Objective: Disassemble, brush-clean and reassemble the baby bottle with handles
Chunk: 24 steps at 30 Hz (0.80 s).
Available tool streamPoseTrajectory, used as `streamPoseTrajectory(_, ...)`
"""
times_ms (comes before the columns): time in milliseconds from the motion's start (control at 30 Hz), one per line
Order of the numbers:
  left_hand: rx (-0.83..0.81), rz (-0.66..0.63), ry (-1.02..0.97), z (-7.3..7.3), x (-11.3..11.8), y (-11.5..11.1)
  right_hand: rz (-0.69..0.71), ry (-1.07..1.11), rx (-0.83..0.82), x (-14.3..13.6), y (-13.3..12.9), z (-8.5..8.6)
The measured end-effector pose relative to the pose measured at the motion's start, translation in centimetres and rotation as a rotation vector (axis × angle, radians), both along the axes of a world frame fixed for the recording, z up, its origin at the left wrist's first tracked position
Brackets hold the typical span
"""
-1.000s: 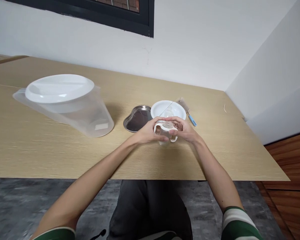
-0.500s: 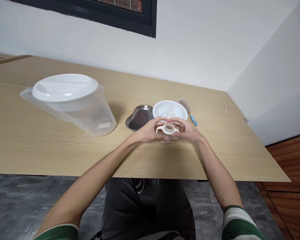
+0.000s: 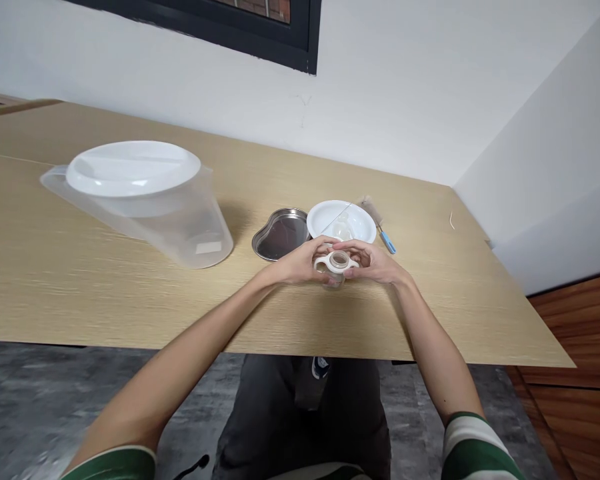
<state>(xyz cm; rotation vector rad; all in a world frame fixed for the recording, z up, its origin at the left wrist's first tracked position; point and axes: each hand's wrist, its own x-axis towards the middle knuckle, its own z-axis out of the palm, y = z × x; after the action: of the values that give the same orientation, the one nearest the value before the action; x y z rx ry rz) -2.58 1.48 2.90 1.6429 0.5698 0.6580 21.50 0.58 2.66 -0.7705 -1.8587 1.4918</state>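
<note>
A small clear baby bottle (image 3: pixel 336 279) with a white two-handled collar stands uncapped near the table's front, its round mouth facing up. My left hand (image 3: pixel 304 261) is closed around its left side, fingers curled behind and thumb in front. On the right side my right hand (image 3: pixel 375 262) grips it the same way, with the fingertips of both hands meeting behind the collar. Just beyond the hands lies a white bowl (image 3: pixel 320 217) holding a clear, rounded piece, perhaps the bottle's teat or cap.
A large translucent pitcher (image 3: pixel 180 227) with a white lid (image 3: pixel 133 167) stands at the left. A kidney-shaped steel tray (image 3: pixel 283 235) is beside the bowl. A bottle brush with a blue handle (image 3: pixel 388 242) leans by the bowl's right side. The table (image 3: pixel 300 333) ends close to my legs.
The view has shifted slightly. Both hands stay on the bottle, whose collar handles sit a little differently between the fingers.
</note>
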Motion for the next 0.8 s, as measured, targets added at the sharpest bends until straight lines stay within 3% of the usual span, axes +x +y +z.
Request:
streamPoseTrajectory(267,-0.028,0.008,0.018,0.95,-0.26,-0.4,-0.004,-0.026,-0.016,-0.09,-0.51,0.87)
streamPoseTrajectory(800,0.139,0.042,0.116,0.23,-0.35,0.04,-0.073,-0.096,0.061,-0.04,-0.47,0.71)
